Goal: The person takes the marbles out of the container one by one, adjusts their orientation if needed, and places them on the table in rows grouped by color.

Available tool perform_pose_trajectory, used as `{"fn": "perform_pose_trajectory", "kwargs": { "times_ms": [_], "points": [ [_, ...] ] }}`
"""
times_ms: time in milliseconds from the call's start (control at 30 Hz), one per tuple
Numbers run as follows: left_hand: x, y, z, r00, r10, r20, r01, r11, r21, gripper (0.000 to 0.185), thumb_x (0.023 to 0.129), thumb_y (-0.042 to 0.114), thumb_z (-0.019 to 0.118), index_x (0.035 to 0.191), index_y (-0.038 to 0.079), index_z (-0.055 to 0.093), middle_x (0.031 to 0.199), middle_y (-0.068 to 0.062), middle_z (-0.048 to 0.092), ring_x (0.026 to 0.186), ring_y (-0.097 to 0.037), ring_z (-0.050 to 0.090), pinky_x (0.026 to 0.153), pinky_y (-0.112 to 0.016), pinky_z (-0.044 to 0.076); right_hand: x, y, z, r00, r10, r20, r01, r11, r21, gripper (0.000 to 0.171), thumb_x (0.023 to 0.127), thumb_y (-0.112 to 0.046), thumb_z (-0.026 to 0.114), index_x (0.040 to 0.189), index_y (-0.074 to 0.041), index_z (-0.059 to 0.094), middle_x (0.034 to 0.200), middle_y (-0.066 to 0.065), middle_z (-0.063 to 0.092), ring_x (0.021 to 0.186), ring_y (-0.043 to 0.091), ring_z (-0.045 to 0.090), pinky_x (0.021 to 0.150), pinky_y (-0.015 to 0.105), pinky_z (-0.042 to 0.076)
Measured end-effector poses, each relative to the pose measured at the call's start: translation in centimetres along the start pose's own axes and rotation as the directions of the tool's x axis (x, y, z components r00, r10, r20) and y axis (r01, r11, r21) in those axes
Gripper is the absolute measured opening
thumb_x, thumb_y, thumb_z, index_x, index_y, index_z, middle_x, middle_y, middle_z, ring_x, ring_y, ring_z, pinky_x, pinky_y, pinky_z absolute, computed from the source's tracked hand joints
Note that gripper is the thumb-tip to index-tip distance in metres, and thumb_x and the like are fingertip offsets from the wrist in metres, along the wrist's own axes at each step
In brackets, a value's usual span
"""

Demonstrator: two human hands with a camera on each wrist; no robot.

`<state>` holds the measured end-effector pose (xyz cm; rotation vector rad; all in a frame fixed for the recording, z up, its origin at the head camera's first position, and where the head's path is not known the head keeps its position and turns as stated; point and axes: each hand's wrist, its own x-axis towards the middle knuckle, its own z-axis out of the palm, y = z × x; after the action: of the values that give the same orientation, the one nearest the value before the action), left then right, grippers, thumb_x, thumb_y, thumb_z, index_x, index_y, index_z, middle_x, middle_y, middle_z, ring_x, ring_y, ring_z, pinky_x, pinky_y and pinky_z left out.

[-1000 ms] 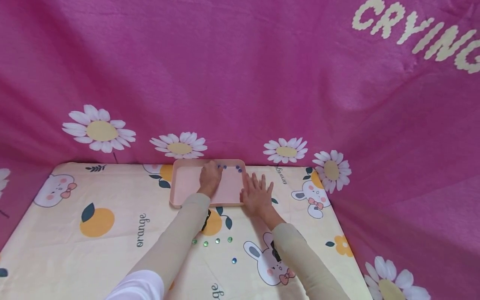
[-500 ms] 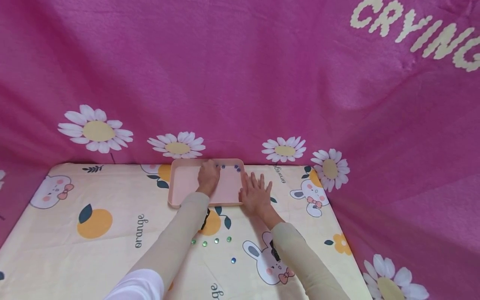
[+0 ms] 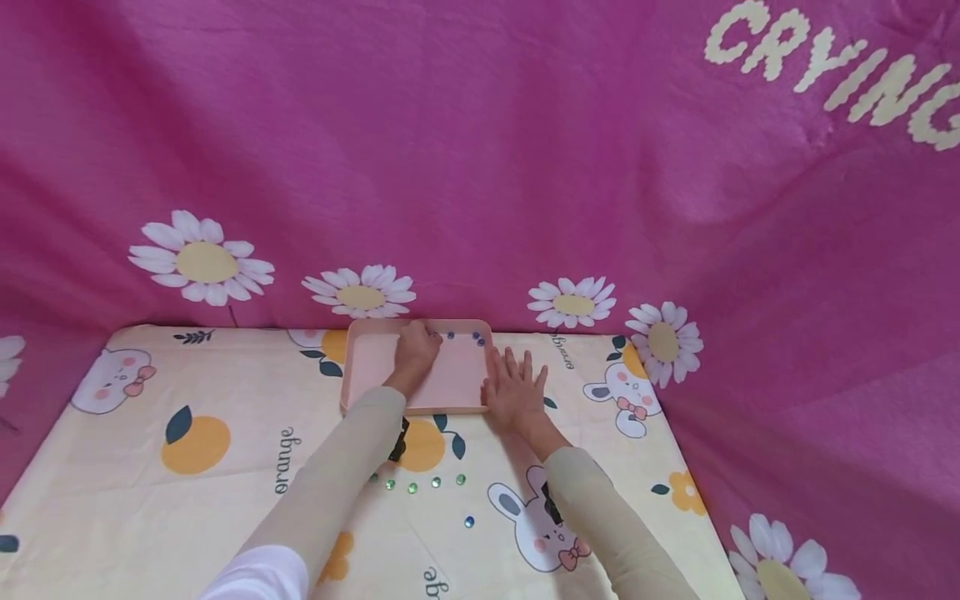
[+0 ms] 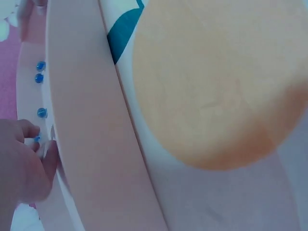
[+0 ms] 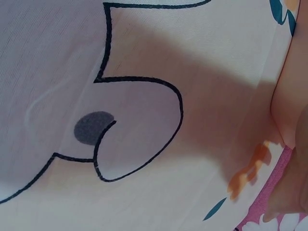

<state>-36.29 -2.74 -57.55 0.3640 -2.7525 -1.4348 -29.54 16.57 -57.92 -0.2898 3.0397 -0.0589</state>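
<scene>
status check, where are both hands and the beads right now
Left hand in the pink tray, fingers curled at a blue bead by the far rim. Right hand flat on the cloth beside the tray. Green beads loose near the forearms, nothing blocking.

pink tray: shallow, rectangular, flat at cloth's far edge | blue beads: small, glassy, along tray's far rim, toward its far right corner
</scene>
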Motion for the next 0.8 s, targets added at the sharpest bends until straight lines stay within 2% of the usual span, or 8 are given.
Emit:
{"fn": "perform_pose_trajectory", "kwargs": {
  "times_ms": [133, 267, 433, 567, 700, 800],
  "points": [
    [-0.3, -0.3, -0.7, 0.997, 0.071, 0.013, -0.069, 0.994, -0.088, 0.009, 0.092, 0.009, 0.068, 0.092, 0.001, 0.066, 0.085, -0.011, 0.065, 0.077, -0.026, 0.063, 0.071, -0.038, 0.056, 0.0, 0.0, 0.0, 1.0, -0.001, 0.006, 0.001, 1.0, -0.011, 0.069, 0.104, -0.048, 0.035, 0.161, -0.029, 0.001, 0.166, 0.007, 0.013, 0.149, 0.044, 0.002, 0.112, 0.069, 0.002],
    [-0.7, -0.6, -1.3, 0.991, 0.137, 0.005, -0.134, 0.976, -0.173, 0.007, 0.088, 0.005, 0.069, 0.091, 0.0, 0.066, 0.087, -0.012, 0.067, 0.08, -0.026, 0.064, 0.072, -0.037, 0.055, 0.1, 0.1, 0.0, 1.0, -0.012, 0.001, 0.012, 1.0, -0.008, 0.071, 0.104, -0.048, 0.036, 0.161, -0.028, 0.0, 0.166, 0.008, 0.014, 0.148, 0.045, 0.002, 0.111, 0.07, 0.002],
    [-2.0, -0.9, -2.4, 0.977, 0.205, 0.055, -0.185, 0.95, -0.253, 0.017, 0.091, 0.003, 0.068, 0.106, -0.004, 0.071, 0.097, -0.015, 0.071, 0.088, -0.026, 0.066, 0.081, -0.036, 0.057, 0.1, 0.1, 0.0, 1.0, -0.011, -0.005, 0.011, 0.999, -0.03, 0.07, 0.104, -0.048, 0.035, 0.161, -0.028, 0.001, 0.165, 0.008, 0.014, 0.148, 0.045, 0.003, 0.112, 0.07, 0.004],
    [-3.3, -0.8, -3.5, 0.955, 0.273, 0.116, -0.235, 0.935, -0.267, 0.021, 0.094, 0.006, 0.068, 0.112, -0.003, 0.072, 0.1, -0.012, 0.072, 0.091, -0.024, 0.066, 0.084, -0.033, 0.056, 0.3, 0.2, -0.1, 1.0, -0.011, -0.002, 0.011, 0.999, -0.04, 0.07, 0.104, -0.048, 0.034, 0.161, -0.027, 0.0, 0.165, 0.008, 0.014, 0.148, 0.045, 0.004, 0.112, 0.07, 0.004],
    [-5.0, -0.8, -4.6, 0.928, 0.339, 0.156, -0.286, 0.914, -0.287, 0.019, 0.093, 0.006, 0.071, 0.111, 0.0, 0.072, 0.1, -0.009, 0.072, 0.092, -0.022, 0.067, 0.085, -0.032, 0.056, 0.3, 0.2, -0.1, 1.0, -0.015, -0.001, 0.015, 1.0, -0.001, 0.069, 0.104, -0.047, 0.035, 0.162, -0.025, 0.003, 0.165, 0.01, 0.014, 0.148, 0.046, 0.003, 0.111, 0.071, 0.003],
    [-6.6, -0.9, -5.3, 0.914, 0.359, 0.187, -0.295, 0.907, -0.302, 0.019, 0.091, 0.006, 0.073, 0.111, 0.004, 0.072, 0.1, -0.006, 0.072, 0.093, -0.021, 0.067, 0.086, -0.031, 0.056, 0.3, 0.1, 0.1, 1.0, -0.016, 0.003, 0.016, 1.0, 0.012, 0.069, 0.104, -0.047, 0.035, 0.162, -0.024, 0.005, 0.165, 0.011, 0.014, 0.148, 0.047, 0.002, 0.111, 0.072, 0.001]
  ]
}}
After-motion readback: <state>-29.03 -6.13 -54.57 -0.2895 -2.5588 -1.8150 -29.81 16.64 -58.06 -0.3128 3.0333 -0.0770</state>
